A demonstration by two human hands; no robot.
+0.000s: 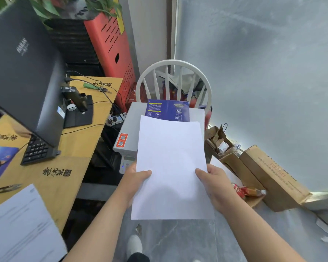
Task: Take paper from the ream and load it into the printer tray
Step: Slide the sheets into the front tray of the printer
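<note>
Paper (171,167) hides printer (128,129) front, tray; booklet (168,110) print unreadable.

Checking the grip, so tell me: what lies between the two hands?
Only the white paper stack, pinched by the left hand and right hand; head view.

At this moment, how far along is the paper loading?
Done: paper is out of the ream. In hand: the left hand and right hand hold the white sheets by their side edges above the printer. Left: getting them into the tray, which isn't visible here.
</note>
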